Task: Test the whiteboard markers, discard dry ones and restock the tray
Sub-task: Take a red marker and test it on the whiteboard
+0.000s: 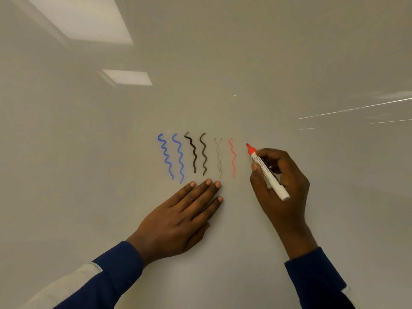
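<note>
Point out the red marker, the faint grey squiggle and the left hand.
red marker (268,175): head view, barrel middle.
faint grey squiggle (219,157): head view, mid-line.
left hand (178,221): head view, back of hand.

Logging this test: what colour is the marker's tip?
Red: the tip of the marker shows best in the head view.

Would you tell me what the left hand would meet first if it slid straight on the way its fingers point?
Most likely the lower end of the faint grey squiggle, just beyond the left hand's fingertips; the red squiggle lies further along.
</note>
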The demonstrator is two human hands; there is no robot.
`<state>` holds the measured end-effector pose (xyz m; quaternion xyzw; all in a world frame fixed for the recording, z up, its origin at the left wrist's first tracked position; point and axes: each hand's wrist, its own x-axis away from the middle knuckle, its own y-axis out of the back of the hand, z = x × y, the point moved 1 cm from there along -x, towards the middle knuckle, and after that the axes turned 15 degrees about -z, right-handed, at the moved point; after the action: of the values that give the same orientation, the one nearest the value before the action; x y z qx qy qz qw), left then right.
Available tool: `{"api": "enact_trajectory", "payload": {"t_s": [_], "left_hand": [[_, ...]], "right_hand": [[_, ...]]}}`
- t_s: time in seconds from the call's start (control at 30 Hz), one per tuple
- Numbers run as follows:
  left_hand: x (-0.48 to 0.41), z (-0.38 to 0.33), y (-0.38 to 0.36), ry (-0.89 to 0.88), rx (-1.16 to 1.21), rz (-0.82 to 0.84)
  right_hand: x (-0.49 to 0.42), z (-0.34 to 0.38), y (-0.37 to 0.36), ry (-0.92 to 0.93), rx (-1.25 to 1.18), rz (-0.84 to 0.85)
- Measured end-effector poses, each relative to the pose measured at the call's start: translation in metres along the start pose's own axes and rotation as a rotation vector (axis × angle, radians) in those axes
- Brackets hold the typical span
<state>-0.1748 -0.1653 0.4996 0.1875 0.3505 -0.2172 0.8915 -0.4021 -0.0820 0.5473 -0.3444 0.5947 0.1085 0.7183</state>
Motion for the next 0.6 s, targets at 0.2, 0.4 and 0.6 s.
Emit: {"api": "enact_trajectory", "payload": {"t_s": [0.2, 0.4, 0.6], "left_hand": [[0.001, 0.000, 0.000, -0.008, -0.004, 0.002], [0.000, 0.000, -0.001, -0.003, -0.009, -0.009], [0.000, -0.001, -0.001, -0.004, -0.004, -0.011]], "right_hand": [[-0.004, -0.008, -0.008, 0.039, 0.026, 0.054], [0.015, -0.013, 0.002, -0.011, 0.033, 0.052], [0.036, -0.012, 0.013, -0.071, 0.025, 0.027]]}}
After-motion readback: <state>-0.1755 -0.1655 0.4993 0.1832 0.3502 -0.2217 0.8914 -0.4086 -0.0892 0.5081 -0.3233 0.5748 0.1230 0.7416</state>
